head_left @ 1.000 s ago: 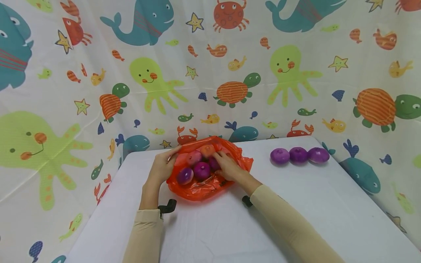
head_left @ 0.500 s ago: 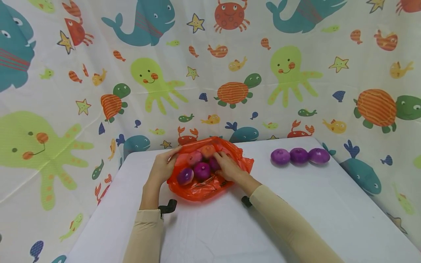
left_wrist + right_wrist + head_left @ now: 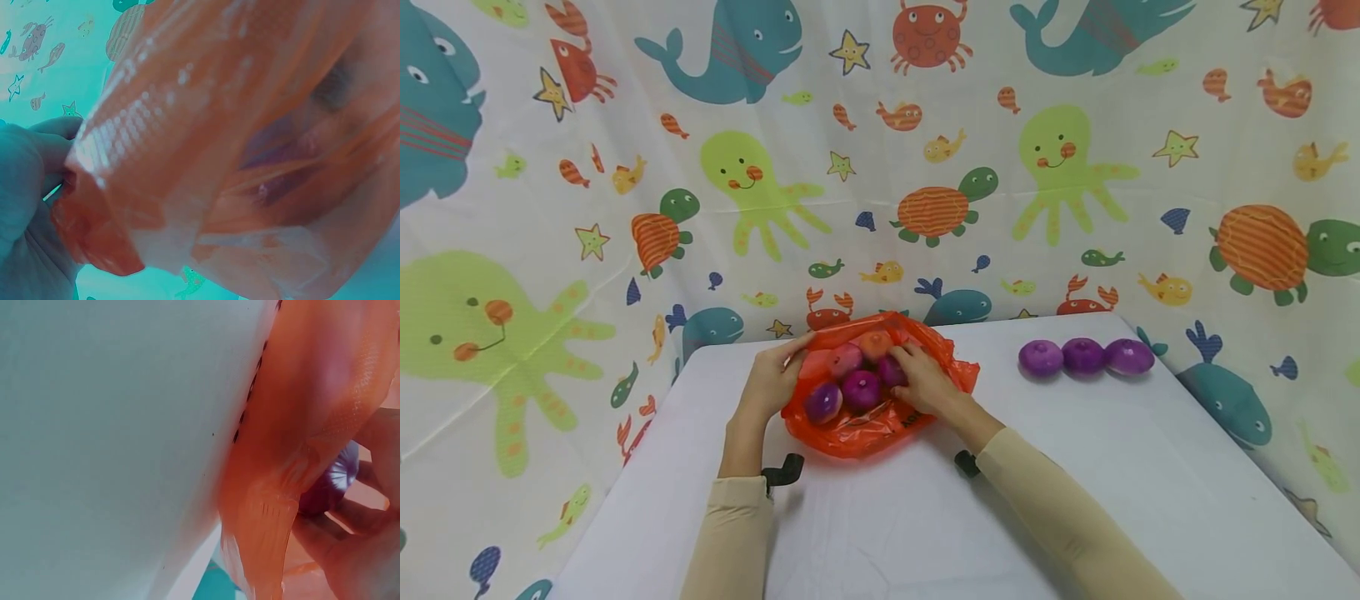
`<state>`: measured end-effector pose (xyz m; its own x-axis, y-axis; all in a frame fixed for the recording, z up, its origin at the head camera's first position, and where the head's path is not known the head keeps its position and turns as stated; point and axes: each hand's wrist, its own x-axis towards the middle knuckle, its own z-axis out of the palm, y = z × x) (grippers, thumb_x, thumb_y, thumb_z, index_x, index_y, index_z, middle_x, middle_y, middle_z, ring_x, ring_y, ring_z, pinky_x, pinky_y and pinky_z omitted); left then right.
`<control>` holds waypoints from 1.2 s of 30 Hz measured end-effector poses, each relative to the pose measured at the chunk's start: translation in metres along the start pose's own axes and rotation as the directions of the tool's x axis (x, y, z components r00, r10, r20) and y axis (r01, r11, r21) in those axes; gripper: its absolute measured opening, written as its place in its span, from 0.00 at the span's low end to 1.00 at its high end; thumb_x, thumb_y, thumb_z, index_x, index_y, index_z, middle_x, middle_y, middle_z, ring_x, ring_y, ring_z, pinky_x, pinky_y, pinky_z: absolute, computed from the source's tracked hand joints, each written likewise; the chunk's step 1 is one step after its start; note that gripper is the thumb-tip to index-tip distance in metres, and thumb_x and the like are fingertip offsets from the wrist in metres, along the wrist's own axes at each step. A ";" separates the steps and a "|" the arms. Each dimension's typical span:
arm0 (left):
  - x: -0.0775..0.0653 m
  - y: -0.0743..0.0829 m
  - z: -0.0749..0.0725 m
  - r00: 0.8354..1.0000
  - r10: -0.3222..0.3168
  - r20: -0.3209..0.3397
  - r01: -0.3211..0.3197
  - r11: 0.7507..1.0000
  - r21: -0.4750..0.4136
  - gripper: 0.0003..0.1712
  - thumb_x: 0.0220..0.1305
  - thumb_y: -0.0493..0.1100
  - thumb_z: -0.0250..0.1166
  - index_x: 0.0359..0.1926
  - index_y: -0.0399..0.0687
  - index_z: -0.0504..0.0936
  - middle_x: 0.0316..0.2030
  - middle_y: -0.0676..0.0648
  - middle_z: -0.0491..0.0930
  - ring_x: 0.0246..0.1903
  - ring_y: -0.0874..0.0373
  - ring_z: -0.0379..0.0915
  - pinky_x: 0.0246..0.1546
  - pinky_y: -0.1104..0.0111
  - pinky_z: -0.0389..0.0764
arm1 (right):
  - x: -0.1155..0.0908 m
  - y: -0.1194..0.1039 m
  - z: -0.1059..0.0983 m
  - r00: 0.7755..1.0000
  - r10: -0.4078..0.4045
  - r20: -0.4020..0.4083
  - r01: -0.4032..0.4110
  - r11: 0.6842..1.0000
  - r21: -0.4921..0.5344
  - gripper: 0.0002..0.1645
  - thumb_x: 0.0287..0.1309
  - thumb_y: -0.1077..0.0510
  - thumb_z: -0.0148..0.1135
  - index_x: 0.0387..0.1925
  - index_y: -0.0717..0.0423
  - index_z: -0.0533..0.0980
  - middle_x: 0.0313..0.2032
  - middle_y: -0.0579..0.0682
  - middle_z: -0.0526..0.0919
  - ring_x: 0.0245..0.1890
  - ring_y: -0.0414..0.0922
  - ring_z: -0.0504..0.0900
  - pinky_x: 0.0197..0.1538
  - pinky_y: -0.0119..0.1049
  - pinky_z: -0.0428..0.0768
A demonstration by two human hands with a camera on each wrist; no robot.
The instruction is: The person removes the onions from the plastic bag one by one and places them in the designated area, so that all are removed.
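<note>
A red plastic bag [image 3: 842,446] lies with its mouth open, several round pieces of produce inside. Toward its front are purple onions [image 3: 861,390]; farther back are a pinkish round one [image 3: 846,360] and an orange-red one [image 3: 876,344]. At the bag's left rim, my left hand [image 3: 770,379] holds the plastic between thumb and fingers, and the left wrist view shows the bunched film [image 3: 100,231] there. My right hand [image 3: 931,387] reaches in from the right and grips a purple onion [image 3: 892,372], whose streaked end [image 3: 340,472] shows between the fingers in the right wrist view.
Three purple onions [image 3: 1083,357] stand in a row on the white table [image 3: 880,533], to the right of the bag. A curtain [image 3: 850,208] printed with sea animals hangs behind the table's far edge.
The fingers of my right hand have shifted slightly around the onion, and a little more of it shows. My left hand and the bag stay where they were.
</note>
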<state>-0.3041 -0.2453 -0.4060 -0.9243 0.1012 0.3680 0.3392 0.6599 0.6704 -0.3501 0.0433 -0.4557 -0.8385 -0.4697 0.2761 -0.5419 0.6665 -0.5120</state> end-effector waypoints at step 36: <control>0.001 0.005 0.000 1.000 -0.006 0.010 0.006 1.000 0.020 0.24 0.80 0.40 0.55 0.72 0.57 0.76 0.68 0.41 0.78 0.66 0.39 0.76 0.61 0.47 0.82 | -0.043 -0.039 -0.042 0.950 -0.181 -0.254 0.173 0.984 -0.051 0.40 0.56 0.57 0.77 0.70 0.49 0.73 0.67 0.56 0.73 0.67 0.55 0.71 0.57 0.48 0.87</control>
<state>-0.3031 -0.2423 -0.4026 -0.9282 0.1045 0.3571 0.3298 0.6755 0.6595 -0.2958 0.0622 -0.4132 -0.7133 -0.4198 0.5612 -0.6812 0.6036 -0.4143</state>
